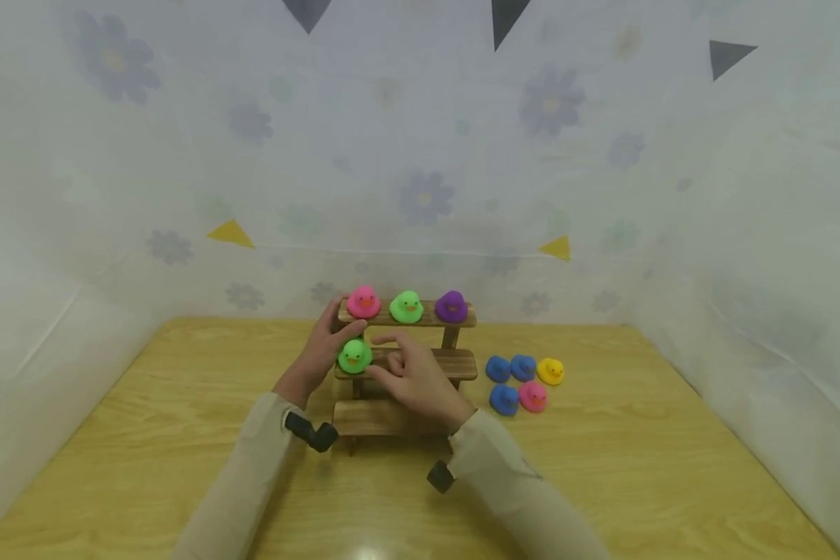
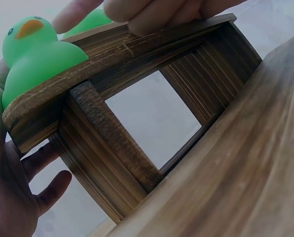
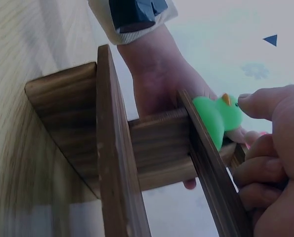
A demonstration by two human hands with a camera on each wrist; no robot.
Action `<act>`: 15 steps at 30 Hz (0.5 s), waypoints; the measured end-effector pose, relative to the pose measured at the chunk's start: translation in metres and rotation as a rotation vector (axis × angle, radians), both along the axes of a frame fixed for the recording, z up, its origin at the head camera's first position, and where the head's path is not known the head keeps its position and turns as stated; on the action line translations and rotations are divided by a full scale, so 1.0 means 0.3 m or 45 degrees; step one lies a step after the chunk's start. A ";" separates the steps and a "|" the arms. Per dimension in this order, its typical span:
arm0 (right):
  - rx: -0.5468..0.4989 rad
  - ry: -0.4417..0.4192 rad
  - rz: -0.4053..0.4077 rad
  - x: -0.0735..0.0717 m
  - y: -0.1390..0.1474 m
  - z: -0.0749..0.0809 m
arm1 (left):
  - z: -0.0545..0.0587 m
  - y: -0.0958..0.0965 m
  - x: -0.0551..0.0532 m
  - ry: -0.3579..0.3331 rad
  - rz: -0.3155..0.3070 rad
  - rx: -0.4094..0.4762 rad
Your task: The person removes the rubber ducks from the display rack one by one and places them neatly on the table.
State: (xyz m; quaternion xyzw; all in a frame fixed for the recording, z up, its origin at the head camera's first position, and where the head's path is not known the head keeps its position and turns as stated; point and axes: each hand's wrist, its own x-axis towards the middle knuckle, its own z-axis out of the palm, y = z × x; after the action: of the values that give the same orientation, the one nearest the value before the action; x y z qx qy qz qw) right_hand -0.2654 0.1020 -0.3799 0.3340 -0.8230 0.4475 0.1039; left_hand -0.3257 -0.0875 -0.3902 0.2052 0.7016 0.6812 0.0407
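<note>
A three-step wooden stand [image 1: 406, 418] stands on the table. At the left end of its middle step sits a green rubber duck [image 1: 355, 356], facing forward. My left hand [image 1: 316, 354] is beside the stand's left end, its thumb extended above that duck; other fingers reach behind the stand in the left wrist view. Just right of the duck is my right hand [image 1: 420, 379], index finger and thumb spread apart, the other fingers curled in, nothing between them. Along the top step sit a pink duck [image 1: 364, 302], another green duck [image 1: 407, 307] and a purple duck [image 1: 451, 307].
To the right of the stand, blue ducks [image 1: 505, 400], a yellow duck [image 1: 551, 372] and a pink duck [image 1: 533, 397] are grouped on the wooden table [image 1: 630, 467]. A flower-patterned white sheet [image 1: 420, 148] encloses the back and sides.
</note>
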 end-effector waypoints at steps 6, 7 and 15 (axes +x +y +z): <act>0.002 -0.012 -0.005 0.005 -0.034 0.013 | -0.026 -0.002 -0.028 0.021 -0.017 0.028; 0.008 -0.020 -0.011 0.005 -0.039 0.013 | -0.026 -0.002 -0.029 0.021 -0.020 0.033; 0.062 -0.095 -0.121 0.009 -0.070 0.023 | -0.026 -0.005 -0.030 -0.006 -0.026 0.041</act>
State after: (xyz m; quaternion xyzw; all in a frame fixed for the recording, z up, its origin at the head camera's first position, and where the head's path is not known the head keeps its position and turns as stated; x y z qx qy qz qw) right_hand -0.2626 0.0809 -0.3731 0.2801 -0.8519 0.4341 0.0861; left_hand -0.3348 -0.0891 -0.3980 0.2114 0.6883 0.6924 0.0462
